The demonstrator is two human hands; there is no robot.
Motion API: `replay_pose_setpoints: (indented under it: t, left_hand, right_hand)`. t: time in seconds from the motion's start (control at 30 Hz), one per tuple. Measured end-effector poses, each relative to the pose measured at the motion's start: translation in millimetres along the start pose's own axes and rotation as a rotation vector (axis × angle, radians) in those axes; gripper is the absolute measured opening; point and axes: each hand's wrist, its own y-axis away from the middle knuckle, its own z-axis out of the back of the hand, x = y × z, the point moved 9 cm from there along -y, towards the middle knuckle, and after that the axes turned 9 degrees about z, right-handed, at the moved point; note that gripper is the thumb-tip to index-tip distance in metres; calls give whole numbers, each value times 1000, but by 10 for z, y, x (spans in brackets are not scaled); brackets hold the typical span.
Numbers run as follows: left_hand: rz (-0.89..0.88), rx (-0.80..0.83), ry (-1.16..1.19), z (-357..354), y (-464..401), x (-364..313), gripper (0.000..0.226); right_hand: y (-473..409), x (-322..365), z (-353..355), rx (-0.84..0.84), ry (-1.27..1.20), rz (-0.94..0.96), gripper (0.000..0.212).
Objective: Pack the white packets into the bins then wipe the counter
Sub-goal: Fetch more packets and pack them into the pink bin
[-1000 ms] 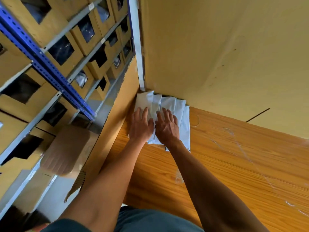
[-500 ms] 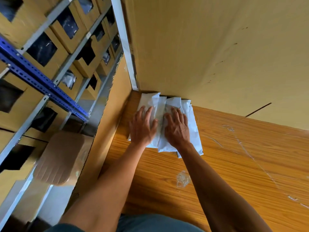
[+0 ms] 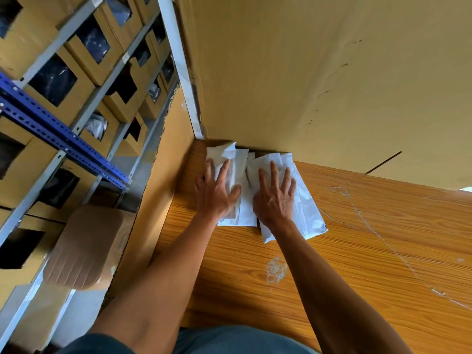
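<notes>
Several white packets (image 3: 307,213) lie in an overlapping pile on the wooden counter (image 3: 357,264), in its far left corner against the cardboard wall. My left hand (image 3: 215,191) rests flat on the left packets (image 3: 226,155), fingers spread, thumb on the white plastic. My right hand (image 3: 275,198) presses flat on the right packets, fingers apart. The pile has split into two groups, one under each palm. Neither hand has its fingers curled around a packet.
A tall cardboard panel (image 3: 306,72) closes the back; a lower one (image 3: 163,180) edges the counter's left side. Left of it stand metal shelves (image 3: 58,134) with cardboard bins (image 3: 84,54) and a brown box (image 3: 86,249). Tape residue (image 3: 275,269) marks the counter.
Both hands have slid toward me and apart, dragging the packets out of the corner. The pile has spread into a left and a right group. The view has tilted slightly.
</notes>
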Motion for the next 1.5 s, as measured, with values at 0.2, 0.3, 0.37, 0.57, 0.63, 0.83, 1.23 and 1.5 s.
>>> replay_pose_setpoints:
  t: [0.2,0.3,0.37,0.57,0.63,0.83,1.23,1.5]
  left_hand:
    - [43,54,31,-1,-19,-159,82]
    - [10,45,70,27,-15,-223,80]
    - [-25,-2,83,95,45,-293,80]
    - [-144,-42,35,4,262,-469,82]
    - [-117,32,-17,-137,248,-442,86]
    - [-102,33,-88,-135,143,-544,85]
    - [-111,91,-162,-217,122,-589,75]
    - [-131,4,-104,49,261,-579,74]
  right_hand:
    - [126,-164,-27,18,18,-51,84]
    - [131,-182,29,-34,-6,-45,73]
    - [126,-203,91,-56,-9,-58,70]
    - [222,-293,230,-91,-37,-107,75]
    - [250,-327,188,-67,-46,-121,78]
    - [338,-448,-74,-11,4,-123,90]
    - [370,-490,-38,-37,-50,-91,76]
    - [475,-535,179,-137,-20,-69,74]
